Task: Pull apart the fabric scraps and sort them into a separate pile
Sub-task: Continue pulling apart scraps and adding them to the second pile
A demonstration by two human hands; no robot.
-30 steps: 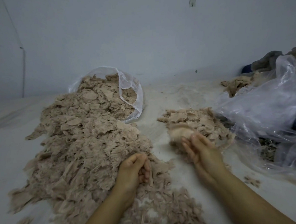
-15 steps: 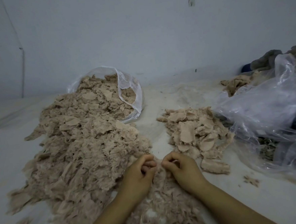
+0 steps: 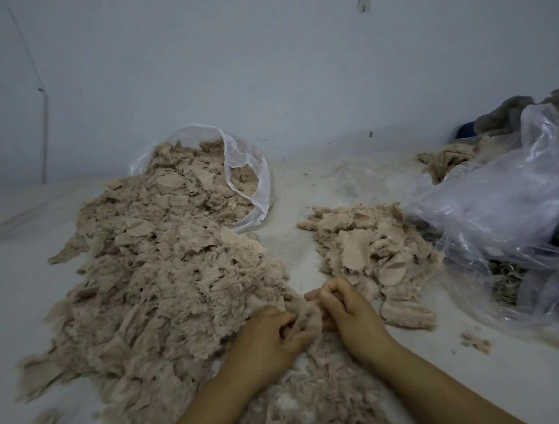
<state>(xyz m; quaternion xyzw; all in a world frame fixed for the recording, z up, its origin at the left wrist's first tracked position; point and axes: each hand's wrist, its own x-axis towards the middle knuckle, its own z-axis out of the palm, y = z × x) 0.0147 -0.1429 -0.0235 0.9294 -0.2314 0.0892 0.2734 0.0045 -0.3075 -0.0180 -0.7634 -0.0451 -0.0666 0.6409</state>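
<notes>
A big heap of beige fabric scraps (image 3: 157,286) spreads over the left and middle of the white surface, spilling from a clear plastic bag (image 3: 249,177) at the back. A smaller separate pile of scraps (image 3: 369,245) lies to the right of it. My left hand (image 3: 267,341) and my right hand (image 3: 351,309) meet at the near edge of the big heap, fingers curled, both pinching the same small clump of scraps (image 3: 308,315) between them.
A large crumpled clear plastic bag (image 3: 509,209) with dark contents lies at the right, grey and beige cloth (image 3: 450,163) behind it. A few stray scraps (image 3: 475,342) lie near my right forearm. A pale wall rises behind the surface.
My right hand came back from the small pile, where it dropped a scrap, to the big heap. Both hands now grip a clump together, and the left has shifted slightly toward me.
</notes>
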